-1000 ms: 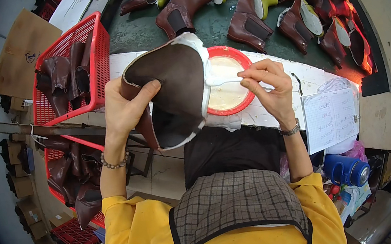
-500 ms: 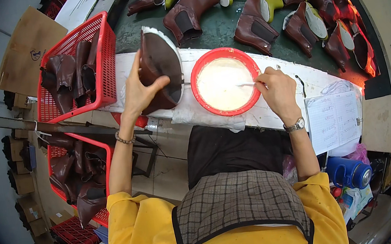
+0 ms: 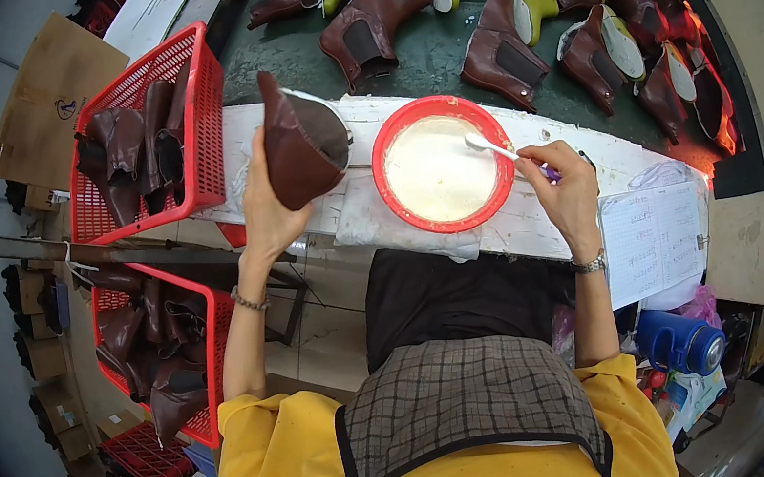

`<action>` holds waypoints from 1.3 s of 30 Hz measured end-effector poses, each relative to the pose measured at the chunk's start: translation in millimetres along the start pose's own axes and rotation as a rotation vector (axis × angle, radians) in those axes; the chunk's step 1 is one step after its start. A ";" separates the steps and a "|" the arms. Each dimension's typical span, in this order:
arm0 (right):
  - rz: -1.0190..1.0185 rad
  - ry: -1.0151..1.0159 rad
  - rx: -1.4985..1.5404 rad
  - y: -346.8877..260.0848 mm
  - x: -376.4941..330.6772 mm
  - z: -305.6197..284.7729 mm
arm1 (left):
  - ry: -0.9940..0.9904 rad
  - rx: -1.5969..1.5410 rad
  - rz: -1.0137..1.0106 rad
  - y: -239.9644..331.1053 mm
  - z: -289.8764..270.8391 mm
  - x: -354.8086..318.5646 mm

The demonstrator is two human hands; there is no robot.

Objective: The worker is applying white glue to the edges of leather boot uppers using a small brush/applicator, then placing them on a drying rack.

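Observation:
My left hand (image 3: 268, 218) grips a brown leather boot upper (image 3: 299, 142), held up over the left end of the white work shelf (image 3: 537, 215). My right hand (image 3: 567, 179) holds a small brush (image 3: 499, 148) whose tip rests in the pale glue inside a round red bowl (image 3: 384, 154). The bowl stands on the shelf between my two hands, just right of the upper.
A red wire basket (image 3: 186, 120) of brown uppers sits at the left, with more red baskets (image 3: 213, 362) lower down. Brown boots (image 3: 498, 53) and yellow-green lasts (image 3: 530, 4) lie on the dark belt beyond. A paper sheet (image 3: 654, 242) and blue bottle (image 3: 679, 342) are at the right.
My left hand has carried the upper away from over the bowl to the left and turned it on edge. My right hand has dipped the brush into the glue.

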State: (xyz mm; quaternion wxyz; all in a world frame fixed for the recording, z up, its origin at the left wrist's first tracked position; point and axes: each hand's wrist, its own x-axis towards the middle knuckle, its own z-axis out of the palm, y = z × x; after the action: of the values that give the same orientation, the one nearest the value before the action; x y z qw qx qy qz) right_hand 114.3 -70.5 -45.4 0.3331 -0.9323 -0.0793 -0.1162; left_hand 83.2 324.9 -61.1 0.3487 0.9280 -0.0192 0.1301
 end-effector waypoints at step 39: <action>-0.145 -0.013 0.335 -34.5 1.0 7.3 | 0.265 -0.028 0.596 48.6 -13.9 2.8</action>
State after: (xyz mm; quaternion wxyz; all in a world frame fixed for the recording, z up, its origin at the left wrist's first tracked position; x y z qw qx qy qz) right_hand 108.7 -39.3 -29.8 0.4740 -0.8564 -0.1666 -0.1191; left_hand 76.6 297.3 -19.1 0.3075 0.8516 -0.2461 0.3459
